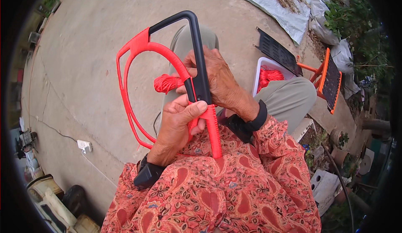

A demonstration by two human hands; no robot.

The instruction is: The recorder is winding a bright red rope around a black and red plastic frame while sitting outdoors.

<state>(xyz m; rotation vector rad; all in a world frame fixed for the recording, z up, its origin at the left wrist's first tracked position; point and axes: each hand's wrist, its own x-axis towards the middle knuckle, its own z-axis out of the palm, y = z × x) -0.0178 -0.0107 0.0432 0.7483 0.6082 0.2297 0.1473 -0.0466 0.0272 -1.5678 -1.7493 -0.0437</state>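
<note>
A black tubular frame [194, 32], partly wound with red cord, is held upright over my lap. Red wrapping [140, 42] covers its left corner and curved bar, and more covers its lower leg [214, 136]. My left hand [178, 117] is closed round the lower joint, its thumb pressed on the bar beside the red windings. My right hand [222, 80] reaches behind the black bar with fingers curled, meeting a bundle of red cord [167, 83] left of the bar. The bar partly hides those fingers.
A white bin [258, 71] with more red cord stands by my right knee. Beyond it are a black slotted panel [276, 48] and an orange-framed folding stool [326, 78]. A white power strip [84, 145] with a cable lies on the concrete at left.
</note>
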